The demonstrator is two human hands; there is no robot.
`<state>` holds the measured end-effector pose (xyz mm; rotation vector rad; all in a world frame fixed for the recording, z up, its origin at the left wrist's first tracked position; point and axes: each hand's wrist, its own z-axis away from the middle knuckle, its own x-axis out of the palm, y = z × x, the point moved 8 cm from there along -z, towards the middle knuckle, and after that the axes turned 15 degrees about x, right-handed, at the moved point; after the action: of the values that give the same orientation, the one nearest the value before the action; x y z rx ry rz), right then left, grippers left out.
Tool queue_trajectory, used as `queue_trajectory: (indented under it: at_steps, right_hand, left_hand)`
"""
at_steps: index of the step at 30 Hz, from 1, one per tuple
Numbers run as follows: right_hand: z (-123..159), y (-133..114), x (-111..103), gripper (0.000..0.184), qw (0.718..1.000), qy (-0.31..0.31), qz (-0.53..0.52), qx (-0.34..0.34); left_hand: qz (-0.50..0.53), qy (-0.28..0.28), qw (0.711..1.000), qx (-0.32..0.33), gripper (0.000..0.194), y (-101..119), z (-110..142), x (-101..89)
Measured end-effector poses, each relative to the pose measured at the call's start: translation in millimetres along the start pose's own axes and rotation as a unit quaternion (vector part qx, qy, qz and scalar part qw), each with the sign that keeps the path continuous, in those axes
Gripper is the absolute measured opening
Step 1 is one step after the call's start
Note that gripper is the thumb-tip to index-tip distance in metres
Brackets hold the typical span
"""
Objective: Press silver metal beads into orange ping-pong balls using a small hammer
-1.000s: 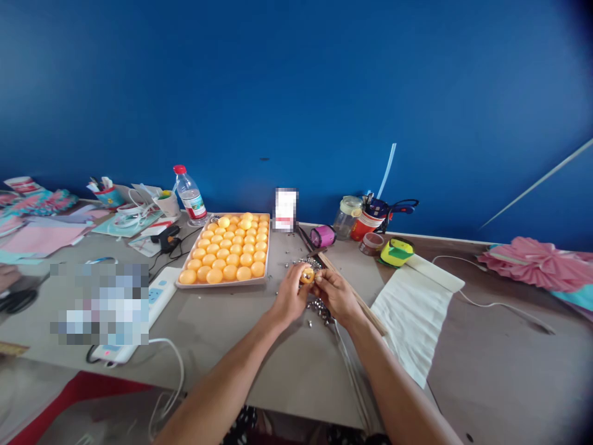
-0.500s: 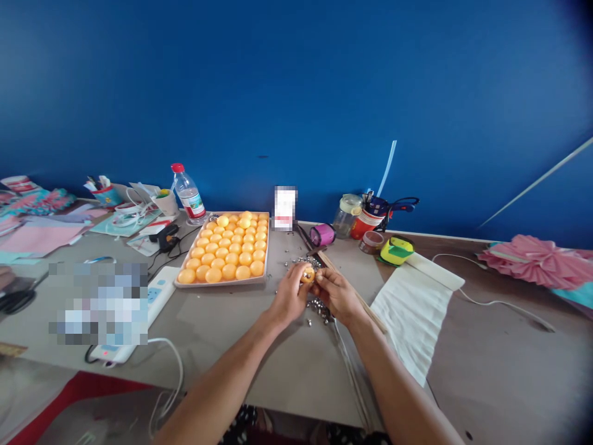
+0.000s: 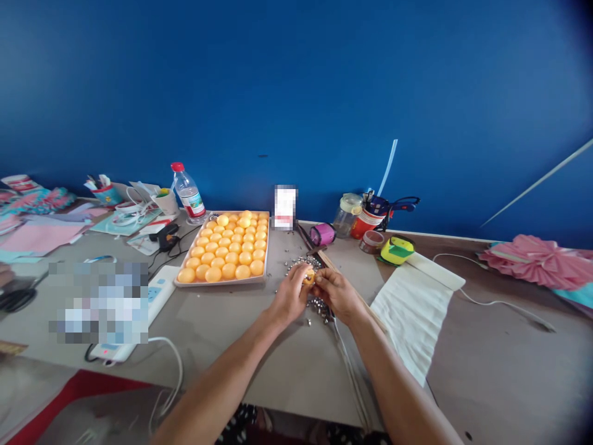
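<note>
An orange table tennis ball (image 3: 309, 278) is gripped in my left hand (image 3: 293, 289), over a scatter of small shiny metal pieces (image 3: 319, 305). A dark spot or small piece shows on the ball's face. At the ball's right side, the thumb and fingers of my right hand (image 3: 337, 294) are pinched together; what they hold, if anything, is too small to make out. To the left lies a shallow box (image 3: 231, 282) filled with rows of orange balls (image 3: 227, 247). Both hands partly cover the pile of metal pieces.
Behind the hands lie a purple cylinder (image 3: 322, 234), a clear jar (image 3: 348, 217) and a red cup of tools (image 3: 367, 221). A yellow-green roll (image 3: 397, 250) and white cloth (image 3: 410, 309) are at right. Left are a water bottle (image 3: 191, 199) and power strip (image 3: 160, 290). Another person's hand (image 3: 5, 275) shows far left.
Both hands stay in nearly the same place around the ball. The ball looks slightly turned, and the right fingers have shifted a little. Nothing else visibly moves.
</note>
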<state>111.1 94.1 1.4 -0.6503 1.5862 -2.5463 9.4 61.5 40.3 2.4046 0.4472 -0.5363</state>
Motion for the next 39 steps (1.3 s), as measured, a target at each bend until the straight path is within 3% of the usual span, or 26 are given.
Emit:
queue_trajectory:
  at_steps: [10,15,17,20,22,27,29,32,39]
  right_hand:
    - [-1.4,1.4,-10.3,0.037,0.997,0.081,0.003,-0.007]
    - [-5.2,-1.7,-11.3,0.033,0.998,0.067,0.008,-0.017]
    - [-5.4,-9.7,-20.5,0.026,0.990,0.104,0.077,-0.058]
    - [-0.4,-25.1,-29.0,0.017,0.931,0.189,0.279,-0.139]
    - [2.7,-28.2,-25.1,0.021,0.882,0.208,0.390,-0.166]
    - [4.6,-14.5,-8.1,0.031,0.750,0.223,0.610,-0.122]
    - [3.1,-9.6,-3.6,0.028,0.717,0.222,0.652,-0.109]
    - [-1.5,-7.7,-2.5,0.021,0.703,0.232,0.663,-0.112]
    - [-6.4,-9.9,-3.9,0.017,0.724,0.242,0.628,-0.151]
  left_hand:
    - [0.014,-0.030,0.999,0.005,0.033,-0.1,2.0,7.8]
    - [0.079,0.033,0.991,-0.106,0.029,-11.0,3.2,1.5]
    - [0.115,0.056,0.983,-0.132,0.029,-13.0,3.4,0.1]
    - [0.147,0.076,0.974,-0.153,0.031,-16.9,4.1,-0.8]
    - [0.156,0.090,0.970,-0.161,0.034,-20.0,5.1,-2.0]
    - [0.165,0.111,0.966,-0.164,0.038,-23.9,6.2,-2.4]
    - [0.168,0.115,0.965,-0.167,0.039,-25.1,6.8,-1.4]
    - [0.178,0.109,0.962,-0.177,0.037,-26.6,7.7,1.4]
    - [0.214,0.093,0.953,-0.191,0.035,-25.5,7.8,3.8]
